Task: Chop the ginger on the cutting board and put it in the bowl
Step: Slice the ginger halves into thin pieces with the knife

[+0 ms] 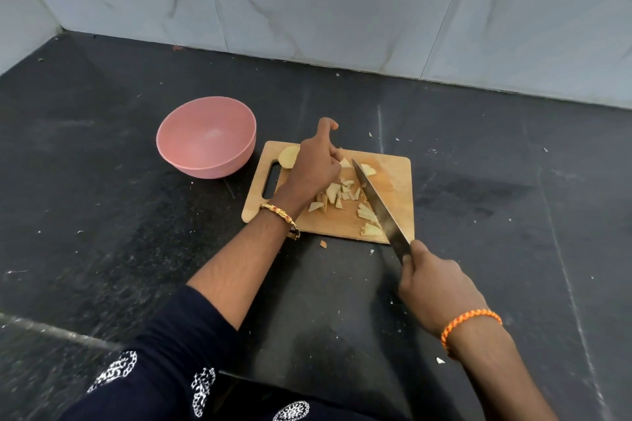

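Note:
A wooden cutting board point(393, 188) lies on the dark counter. Several pale chopped ginger pieces point(333, 193) are scattered across it, and one larger uncut ginger chunk point(287, 155) sits near its far left corner. My left hand point(316, 164) is over the board with curled fingers holding a ginger piece by the blade, the index finger raised. My right hand point(434, 287) grips the handle of a large knife point(379, 207), whose blade lies diagonally across the board among the pieces. A pink bowl point(205, 137) stands to the left of the board, with nothing visible inside.
The black counter point(102, 215) carries small ginger scraps, one point(323, 244) just off the board's near edge. A marble-tiled wall point(342, 3) runs along the back and left.

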The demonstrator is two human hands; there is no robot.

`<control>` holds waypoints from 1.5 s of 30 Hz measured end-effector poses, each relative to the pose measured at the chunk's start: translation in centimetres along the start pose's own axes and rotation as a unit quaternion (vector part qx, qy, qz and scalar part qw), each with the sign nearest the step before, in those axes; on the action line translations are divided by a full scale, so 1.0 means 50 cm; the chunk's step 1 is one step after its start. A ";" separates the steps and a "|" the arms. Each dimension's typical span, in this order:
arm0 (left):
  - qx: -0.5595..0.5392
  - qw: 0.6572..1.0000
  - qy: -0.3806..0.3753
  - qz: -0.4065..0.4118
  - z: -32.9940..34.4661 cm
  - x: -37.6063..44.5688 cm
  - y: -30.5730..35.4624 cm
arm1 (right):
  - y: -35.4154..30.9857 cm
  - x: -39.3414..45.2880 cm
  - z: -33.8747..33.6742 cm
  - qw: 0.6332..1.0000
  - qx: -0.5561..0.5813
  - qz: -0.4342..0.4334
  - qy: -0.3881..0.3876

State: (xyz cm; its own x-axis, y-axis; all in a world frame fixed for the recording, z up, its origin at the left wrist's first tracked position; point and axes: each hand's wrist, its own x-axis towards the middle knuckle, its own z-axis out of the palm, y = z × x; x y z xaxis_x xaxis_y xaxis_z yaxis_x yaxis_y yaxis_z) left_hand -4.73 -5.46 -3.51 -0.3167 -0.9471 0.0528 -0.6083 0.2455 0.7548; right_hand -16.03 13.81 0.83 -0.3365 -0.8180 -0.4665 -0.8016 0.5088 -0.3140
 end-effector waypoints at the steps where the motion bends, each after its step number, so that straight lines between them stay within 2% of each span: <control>1: 0.007 1.000 -0.009 0.003 -0.002 0.001 0.000 | 0.009 -0.009 0.001 1.000 0.010 -0.003 0.004; 8: -0.021 0.999 -0.034 -0.001 -0.010 -0.008 -0.002 | 0.008 0.002 -0.007 0.994 0.076 -0.014 0.072; 16: -0.016 1.000 -0.002 -0.010 -0.001 -0.014 -0.004 | -0.015 0.046 -0.005 0.997 0.037 -0.034 0.060; 28: -0.009 1.000 0.008 0.003 0.006 -0.013 -0.005 | -0.013 0.070 -0.022 0.998 0.024 -0.051 0.042; 41: 0.014 0.997 0.065 0.028 0.008 -0.023 0.005 | 0.001 0.050 -0.041 0.999 0.009 -0.047 -0.021; 45: 0.029 0.999 0.035 0.030 0.002 -0.025 0.008 | 0.027 0.015 -0.029 0.998 0.047 -0.041 0.019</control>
State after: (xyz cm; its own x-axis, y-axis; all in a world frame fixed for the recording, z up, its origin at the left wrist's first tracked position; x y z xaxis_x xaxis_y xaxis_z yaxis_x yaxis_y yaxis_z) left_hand -4.63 -4.17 -3.33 -0.3038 -0.9418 0.1438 -0.6315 0.3121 0.7098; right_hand -18.07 13.50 1.26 -0.2908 -0.8669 -0.4049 -0.7781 0.4605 -0.4272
